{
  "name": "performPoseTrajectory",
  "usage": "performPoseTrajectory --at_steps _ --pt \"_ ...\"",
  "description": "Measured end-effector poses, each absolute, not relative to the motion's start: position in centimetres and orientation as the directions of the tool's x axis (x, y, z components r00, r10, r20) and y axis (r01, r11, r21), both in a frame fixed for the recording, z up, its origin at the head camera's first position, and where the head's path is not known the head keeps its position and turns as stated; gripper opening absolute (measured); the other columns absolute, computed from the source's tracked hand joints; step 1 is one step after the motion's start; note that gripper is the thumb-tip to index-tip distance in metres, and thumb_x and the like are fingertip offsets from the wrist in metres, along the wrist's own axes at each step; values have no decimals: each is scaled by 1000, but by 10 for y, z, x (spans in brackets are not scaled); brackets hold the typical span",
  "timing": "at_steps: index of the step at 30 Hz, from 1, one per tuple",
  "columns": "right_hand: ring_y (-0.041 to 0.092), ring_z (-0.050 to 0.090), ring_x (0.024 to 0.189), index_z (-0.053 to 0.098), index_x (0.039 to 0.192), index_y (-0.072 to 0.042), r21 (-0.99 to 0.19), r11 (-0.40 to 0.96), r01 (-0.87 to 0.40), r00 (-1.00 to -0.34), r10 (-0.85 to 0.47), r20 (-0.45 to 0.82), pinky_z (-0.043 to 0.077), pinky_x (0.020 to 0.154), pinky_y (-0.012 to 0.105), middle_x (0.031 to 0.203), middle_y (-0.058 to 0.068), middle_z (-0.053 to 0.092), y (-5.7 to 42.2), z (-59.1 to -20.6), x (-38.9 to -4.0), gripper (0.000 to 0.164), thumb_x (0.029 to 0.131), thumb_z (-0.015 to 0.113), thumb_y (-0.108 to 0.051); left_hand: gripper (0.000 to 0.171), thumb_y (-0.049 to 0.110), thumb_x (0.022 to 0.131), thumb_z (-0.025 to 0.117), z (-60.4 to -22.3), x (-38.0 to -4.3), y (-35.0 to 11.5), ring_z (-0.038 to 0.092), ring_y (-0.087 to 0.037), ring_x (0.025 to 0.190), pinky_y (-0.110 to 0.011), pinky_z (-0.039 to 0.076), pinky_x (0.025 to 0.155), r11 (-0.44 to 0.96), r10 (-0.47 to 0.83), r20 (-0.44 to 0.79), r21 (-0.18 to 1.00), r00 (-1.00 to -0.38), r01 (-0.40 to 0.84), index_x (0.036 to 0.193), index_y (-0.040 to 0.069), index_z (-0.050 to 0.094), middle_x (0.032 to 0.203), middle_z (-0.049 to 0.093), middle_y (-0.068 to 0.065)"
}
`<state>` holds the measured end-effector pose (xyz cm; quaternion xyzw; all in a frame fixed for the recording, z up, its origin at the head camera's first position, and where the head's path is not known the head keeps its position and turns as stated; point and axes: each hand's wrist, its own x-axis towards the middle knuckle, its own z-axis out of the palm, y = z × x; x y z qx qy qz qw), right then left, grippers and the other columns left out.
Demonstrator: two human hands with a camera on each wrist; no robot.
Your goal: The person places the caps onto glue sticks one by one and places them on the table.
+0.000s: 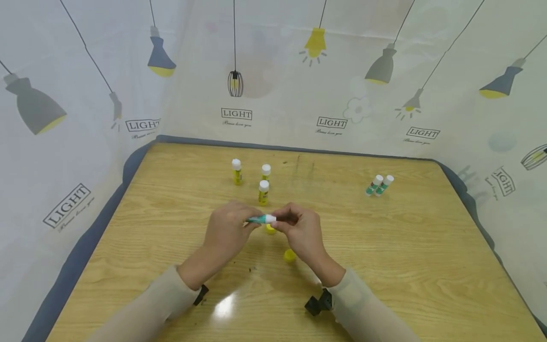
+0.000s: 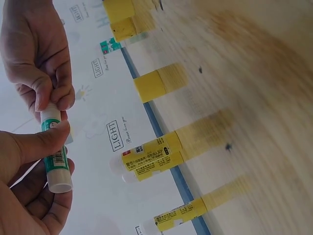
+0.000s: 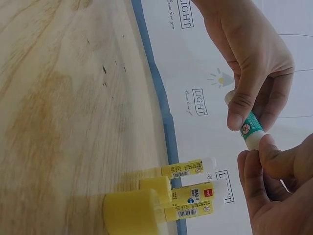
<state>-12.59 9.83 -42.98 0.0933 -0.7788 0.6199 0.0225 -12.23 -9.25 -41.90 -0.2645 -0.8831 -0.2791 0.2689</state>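
My left hand (image 1: 226,230) grips the body of a green-and-white glue stick (image 1: 258,219), thumb along its printed label. The right hand (image 1: 304,232) pinches the white end with thumb and fingertips. In the left wrist view the glue stick (image 2: 57,169) shows a white rim at its lower end. The right wrist view has the label of the glue stick (image 3: 250,126) between both hands. Below the hands on the table are two short yellow cylindrical pieces, one yellow piece (image 1: 289,255) nearer me and another yellow piece (image 1: 271,230) partly hidden behind the hands.
Upright beyond the hands stand three yellow glue sticks with white caps: one glue stick (image 1: 237,173) at left, a near one (image 1: 263,194) and one (image 1: 266,171) behind it. Two green-and-white glue sticks (image 1: 379,186) stand together at the right on the wooden table (image 1: 427,247).
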Motion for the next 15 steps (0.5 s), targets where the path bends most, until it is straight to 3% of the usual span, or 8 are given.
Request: performPoseTrajectory --at_steps 7,15 --pt "31 73 91 73 92 4 -962 233 -138 -987 -109 115 62 74 25 98 17 75 99 -428 -127 9 84 77 8 22 11 69 93 -420 -123 -89 71 -13 75 -24 58 63 702 313 625 355 -715 617 87 12 80 88 78 2" --pt "25 73 92 75 93 -3 -966 202 -163 -981 -137 137 62 77 26 100 10 76 106 -429 -126 10 85 80 -3 15 12 76 88 -420 -126 -88 71 -13 84 -23 60 72 678 347 603 368 -718 637 89 12 79 92 78 1"
